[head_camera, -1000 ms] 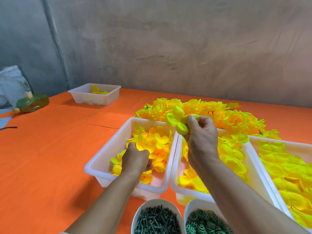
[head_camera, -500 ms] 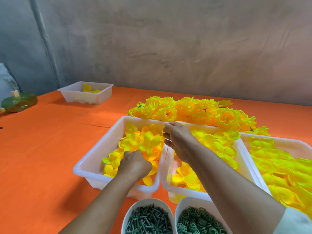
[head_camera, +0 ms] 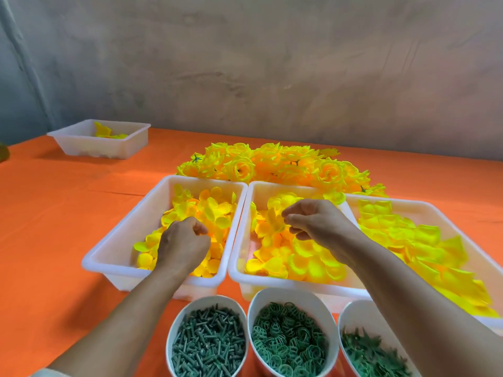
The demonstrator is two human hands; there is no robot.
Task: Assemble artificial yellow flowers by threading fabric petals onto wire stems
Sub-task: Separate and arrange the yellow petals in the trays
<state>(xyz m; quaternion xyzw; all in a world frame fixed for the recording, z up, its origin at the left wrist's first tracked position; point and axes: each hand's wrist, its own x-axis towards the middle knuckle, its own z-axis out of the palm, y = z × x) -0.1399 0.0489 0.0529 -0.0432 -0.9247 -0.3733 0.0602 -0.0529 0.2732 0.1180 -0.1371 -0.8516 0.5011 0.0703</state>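
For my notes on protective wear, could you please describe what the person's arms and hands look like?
Both forearms are bare, and neither the left hand nor the right hand has a glove, ring or watch that shows. A pale sleeve edge peeks in by the left elbow.

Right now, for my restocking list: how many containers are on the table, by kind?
White rectangular trays: 4
Round white cups of green parts: 3
Total: 7

Left hand point(head_camera: 185, 240) fisted, right hand point(head_camera: 313, 223) curled.
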